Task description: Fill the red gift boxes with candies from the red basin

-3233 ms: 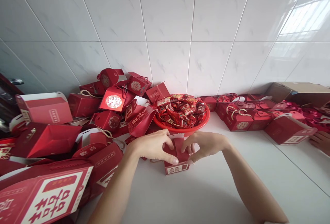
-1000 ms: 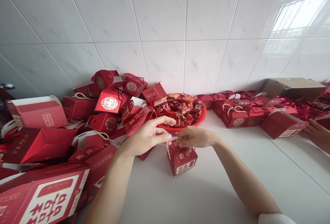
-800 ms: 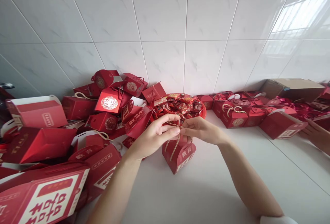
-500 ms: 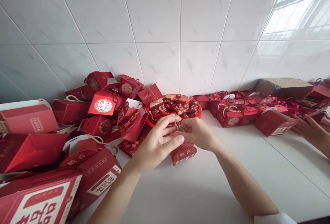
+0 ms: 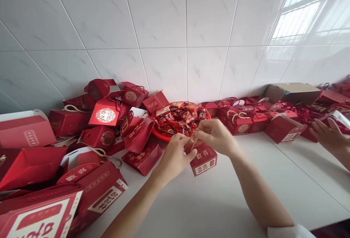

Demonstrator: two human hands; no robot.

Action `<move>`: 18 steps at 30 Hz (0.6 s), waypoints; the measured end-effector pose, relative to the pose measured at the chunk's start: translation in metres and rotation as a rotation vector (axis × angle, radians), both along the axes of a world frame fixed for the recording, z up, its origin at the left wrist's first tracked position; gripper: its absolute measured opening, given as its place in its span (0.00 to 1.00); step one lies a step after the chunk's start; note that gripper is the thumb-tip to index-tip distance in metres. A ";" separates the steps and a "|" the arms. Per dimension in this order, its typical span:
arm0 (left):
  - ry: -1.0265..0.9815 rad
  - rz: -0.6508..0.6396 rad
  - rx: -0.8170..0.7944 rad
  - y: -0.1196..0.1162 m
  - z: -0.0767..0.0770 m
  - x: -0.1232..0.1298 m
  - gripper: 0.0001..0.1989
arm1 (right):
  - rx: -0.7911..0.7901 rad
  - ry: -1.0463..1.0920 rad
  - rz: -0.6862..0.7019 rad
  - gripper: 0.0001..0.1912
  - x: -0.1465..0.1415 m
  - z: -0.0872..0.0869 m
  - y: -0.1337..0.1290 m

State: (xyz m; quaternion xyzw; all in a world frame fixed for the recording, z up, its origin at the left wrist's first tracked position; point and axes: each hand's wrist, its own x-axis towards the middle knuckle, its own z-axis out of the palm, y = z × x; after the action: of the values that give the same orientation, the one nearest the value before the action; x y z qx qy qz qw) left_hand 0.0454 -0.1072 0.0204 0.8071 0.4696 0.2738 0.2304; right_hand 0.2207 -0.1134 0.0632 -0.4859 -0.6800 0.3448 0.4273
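Left side of bench point(image 5: 175, 208): heap of red boxes point(image 5: 65, 121), several with flaps open, running from near left corner back to far edge at the wall. One red carton point(image 5: 144, 157) lies on its side at the heap's inner margin.

Middle, towards far edge: red basin point(image 5: 161, 136) filled with wrapped packets point(image 5: 187, 116).

Left hand point(image 5: 176, 154): part open, fingers curled, thumb extended beside the top of the small box point(image 5: 203, 161). Cannot tell whether it grips anything. Small box is just in front of basin, printed end facing near edge; cannot tell if its base sits flat.

Right hand point(image 5: 216, 135): thumb and forefinger nearly closed, pinching twisted cord point(image 5: 194, 139) above the box top.

Step in hand, judged: working the cord at the closed top. Next move calls for a light fingertip pinch and a steadied box; a hard tug could tip it.

Right of basin, along far edge: row of boxes point(image 5: 240, 123), then cardboard box point(image 5: 295, 93) behind. Towards right edge, another person's hand point(image 5: 329, 139), fingers spread
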 end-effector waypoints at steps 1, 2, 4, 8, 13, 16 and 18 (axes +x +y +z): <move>0.028 -0.014 0.017 0.001 -0.003 0.002 0.05 | -0.024 -0.017 0.024 0.08 0.000 -0.002 0.003; 0.059 -0.031 0.020 0.002 -0.006 0.004 0.06 | -0.057 -0.038 0.054 0.08 0.000 -0.004 0.006; 0.121 -0.051 -0.001 0.003 -0.012 0.009 0.04 | -0.139 -0.083 0.113 0.09 0.001 -0.009 0.013; 0.223 -0.041 -0.005 0.000 -0.021 0.019 0.07 | -0.273 -0.144 0.156 0.13 0.005 -0.015 0.025; 0.244 -0.030 0.033 -0.001 -0.031 0.025 0.13 | -0.318 -0.172 0.155 0.12 0.013 -0.017 0.033; 0.201 -0.048 0.026 0.000 -0.032 0.022 0.11 | -0.303 -0.145 0.135 0.13 0.022 -0.018 0.035; 0.104 -0.074 0.048 0.000 -0.029 0.018 0.16 | -0.276 -0.105 0.102 0.11 0.031 -0.017 0.034</move>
State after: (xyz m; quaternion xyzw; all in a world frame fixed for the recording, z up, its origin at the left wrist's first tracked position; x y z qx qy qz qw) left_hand 0.0635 -0.1076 -0.0083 0.8424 0.4438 0.2342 0.1962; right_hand 0.2519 -0.0798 0.0462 -0.5221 -0.6713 0.4306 0.3023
